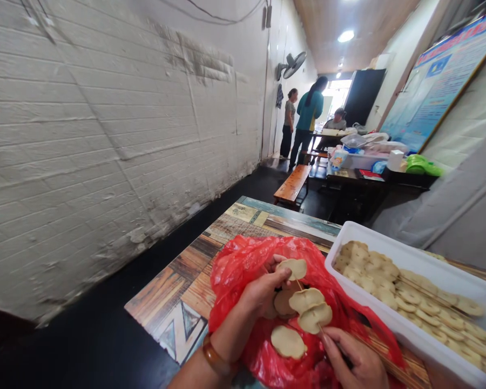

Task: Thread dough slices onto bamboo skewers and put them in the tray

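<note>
The left hand (pixel 263 290) pinches one pale, wavy-edged slice (pixel 292 268) between thumb and fingers, above the open red plastic bag (pixel 237 265). Thumb pressed to fingers, the right hand (pixel 351 361) grips a thin skewer (pixel 299 284) carrying two threaded slices (pixel 311 310). The bag lies inward from the wood-print table's (pixel 194 259) far edge, beside a white plastic tray (pixel 332 253) of similar slices.

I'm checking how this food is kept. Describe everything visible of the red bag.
The red bag looks like thin, shiny, crumpled plastic. It lies open, spread on the wood-patterned table beside the white tray. Pale slices lie in it. The left hand and right hand are over it; whether they touch it is unclear.
</note>
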A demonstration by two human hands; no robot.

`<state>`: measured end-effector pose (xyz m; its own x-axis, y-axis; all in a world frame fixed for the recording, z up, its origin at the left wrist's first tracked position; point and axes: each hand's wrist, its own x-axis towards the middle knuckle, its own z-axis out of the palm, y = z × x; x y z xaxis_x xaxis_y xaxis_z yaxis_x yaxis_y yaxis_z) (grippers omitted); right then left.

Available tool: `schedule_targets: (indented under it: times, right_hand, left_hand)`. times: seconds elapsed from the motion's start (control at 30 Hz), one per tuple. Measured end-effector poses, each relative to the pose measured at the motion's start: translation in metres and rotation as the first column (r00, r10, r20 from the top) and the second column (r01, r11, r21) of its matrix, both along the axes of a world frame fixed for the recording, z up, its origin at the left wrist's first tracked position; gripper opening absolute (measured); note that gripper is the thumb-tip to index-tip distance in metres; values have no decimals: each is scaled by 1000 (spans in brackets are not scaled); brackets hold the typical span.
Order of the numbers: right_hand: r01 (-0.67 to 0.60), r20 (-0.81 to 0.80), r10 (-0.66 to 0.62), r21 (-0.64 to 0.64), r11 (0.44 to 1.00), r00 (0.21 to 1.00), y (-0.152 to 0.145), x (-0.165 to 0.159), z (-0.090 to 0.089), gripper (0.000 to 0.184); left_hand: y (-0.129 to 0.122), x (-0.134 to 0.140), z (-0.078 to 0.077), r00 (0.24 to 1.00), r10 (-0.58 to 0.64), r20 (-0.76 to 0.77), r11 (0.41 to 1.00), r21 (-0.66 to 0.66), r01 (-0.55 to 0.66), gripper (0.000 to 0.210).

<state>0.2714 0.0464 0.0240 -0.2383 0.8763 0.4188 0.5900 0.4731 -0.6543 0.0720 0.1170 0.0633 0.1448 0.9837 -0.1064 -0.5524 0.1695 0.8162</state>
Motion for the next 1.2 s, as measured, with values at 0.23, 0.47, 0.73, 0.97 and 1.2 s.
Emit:
schedule_targets:
  times: [0.23, 0.47, 0.73, 0.97, 1.2]
  right_hand:
    - [-6, -13, 6, -62, 998, 1000, -3, -1, -2, 32]
    - [85, -122, -98, -108, 991, 988, -7, -6, -5, 36]
    - [44, -63, -53, -133, 990, 997, -5, -2, -4, 36]
    - [-2, -22, 0, -82, 997, 1000, -3, 0, -4, 29]
    - [32, -18, -34, -69, 997, 999, -6, 0, 3, 26]
  left_hand:
    - [1, 0, -10, 999, 48, -21, 999, 3, -48, 34]
    - [-2, 2, 3, 998, 37, -41, 999, 11, -37, 30]
    - [4, 4, -11, 976, 85, -202, 992, 108, -64, 28]
    - [0, 9, -2, 956, 172, -239, 980, 137, -142, 25]
    - [-2, 10, -2, 970, 127, -209, 987, 125, -102, 27]
